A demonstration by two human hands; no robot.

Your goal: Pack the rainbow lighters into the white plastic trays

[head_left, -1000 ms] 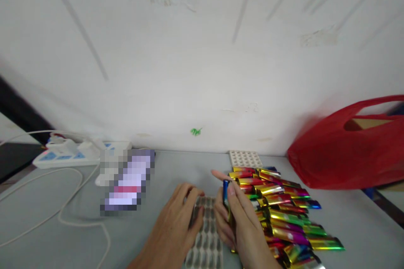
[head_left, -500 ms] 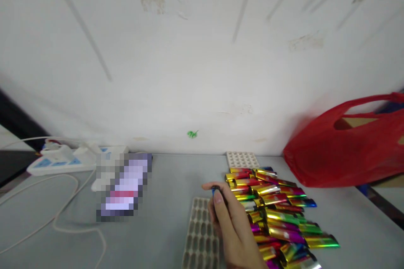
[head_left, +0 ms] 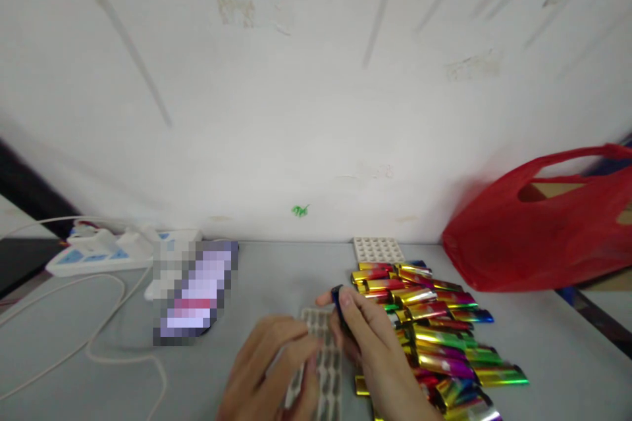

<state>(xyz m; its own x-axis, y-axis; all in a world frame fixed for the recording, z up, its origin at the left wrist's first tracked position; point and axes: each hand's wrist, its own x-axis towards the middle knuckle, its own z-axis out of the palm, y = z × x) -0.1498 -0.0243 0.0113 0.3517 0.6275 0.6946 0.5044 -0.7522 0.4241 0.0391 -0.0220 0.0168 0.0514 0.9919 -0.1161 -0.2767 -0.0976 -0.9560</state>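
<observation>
My right hand [head_left: 380, 355] is closed around a dark, shiny lighter [head_left: 338, 299], its thumb pressed along the side and the index finger stretched behind the top end. Much of the lighter is hidden in the fingers. Low in the view, my left hand [head_left: 271, 368] is over the grey tray with oval pockets [head_left: 330, 368] and covers its left part. Its fingers are curled, with thumb and forefinger drawn together; motion blurs the tips, and what they pinch, if anything, cannot be made out. Beside my right hand lies a pile of metallic coloured lighters [head_left: 439, 335].
A white pocketed block [head_left: 378, 250] stands against the wall behind the pile. At right sits a red plastic bag [head_left: 513, 237]. On the left are a pixelated phone [head_left: 200, 289], a white power strip [head_left: 64, 266] and a loose white cable [head_left: 118, 360] on the grey table [head_left: 232, 368].
My left hand has come into view from below and now covers part of the tray. My right hand still holds the lighter, slightly turned, and more of its top end shows.
</observation>
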